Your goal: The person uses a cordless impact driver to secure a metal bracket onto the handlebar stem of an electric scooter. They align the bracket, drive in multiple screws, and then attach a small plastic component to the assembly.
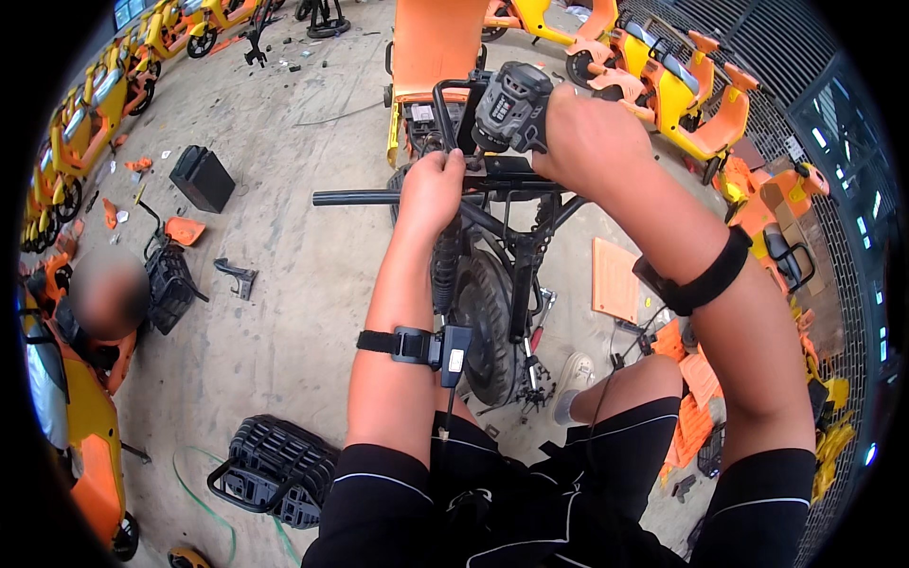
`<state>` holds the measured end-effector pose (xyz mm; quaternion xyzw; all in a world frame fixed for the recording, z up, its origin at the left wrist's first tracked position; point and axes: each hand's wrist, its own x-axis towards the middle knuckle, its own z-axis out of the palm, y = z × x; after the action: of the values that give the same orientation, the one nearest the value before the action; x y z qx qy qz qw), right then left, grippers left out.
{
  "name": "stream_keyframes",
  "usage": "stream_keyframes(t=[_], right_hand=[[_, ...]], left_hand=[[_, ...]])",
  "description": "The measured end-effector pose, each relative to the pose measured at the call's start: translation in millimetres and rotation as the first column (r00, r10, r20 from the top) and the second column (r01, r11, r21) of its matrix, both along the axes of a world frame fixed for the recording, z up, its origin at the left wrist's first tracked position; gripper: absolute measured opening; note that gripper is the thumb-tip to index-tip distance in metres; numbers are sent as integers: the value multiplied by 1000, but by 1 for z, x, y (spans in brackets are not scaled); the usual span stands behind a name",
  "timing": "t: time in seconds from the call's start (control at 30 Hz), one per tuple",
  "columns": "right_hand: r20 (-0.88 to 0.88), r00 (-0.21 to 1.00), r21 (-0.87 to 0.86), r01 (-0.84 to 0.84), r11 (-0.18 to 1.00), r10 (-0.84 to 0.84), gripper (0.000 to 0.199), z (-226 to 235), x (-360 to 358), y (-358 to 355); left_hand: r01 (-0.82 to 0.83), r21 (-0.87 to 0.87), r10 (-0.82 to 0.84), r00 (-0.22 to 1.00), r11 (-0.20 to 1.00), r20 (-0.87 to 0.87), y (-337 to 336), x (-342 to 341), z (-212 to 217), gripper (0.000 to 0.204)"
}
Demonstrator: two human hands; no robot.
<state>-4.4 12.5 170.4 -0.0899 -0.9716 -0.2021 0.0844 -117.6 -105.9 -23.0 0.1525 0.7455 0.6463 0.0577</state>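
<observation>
My right hand [589,134] is wrapped round the grip of a grey and black cordless drill [511,106]. The drill's nose points down and left at the black tube frame [554,204] of a partly stripped scooter. My left hand [432,189] is closed on the frame's tubing just left of the drill's tip, thumb uppermost; its fingertips are partly hidden. Below the frame stand the black rear wheel [485,331] and a coil spring [444,270]. Beyond my hands is the scooter's orange body panel [438,47]. A black bar [355,198] sticks out left.
A black battery box [202,178] and a black rack [275,469] lie on the floor to the left. Orange panels [615,280] and tools [540,336] are at the right. Yellow-orange scooters [696,95] line both sides. At the left is another person [109,293].
</observation>
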Motion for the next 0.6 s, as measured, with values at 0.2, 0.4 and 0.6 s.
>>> stream_keyframes(t=[0.2,0.4,0.6], right_hand=[[-42,998,5,-43,999,44,48,-5,-4,3],[-80,995,9,-65,998,65,34,-6,-8,-2],[-97,980,91,-164,982,173,24,-7,-1,0]], left_hand=[[-62,-23,61,997,998,-43,3,1,0,47],[-85,-46,84,996,995,-38,1,9,10,47],[-83,-39,81,995,996,-50,2,8,7,47]])
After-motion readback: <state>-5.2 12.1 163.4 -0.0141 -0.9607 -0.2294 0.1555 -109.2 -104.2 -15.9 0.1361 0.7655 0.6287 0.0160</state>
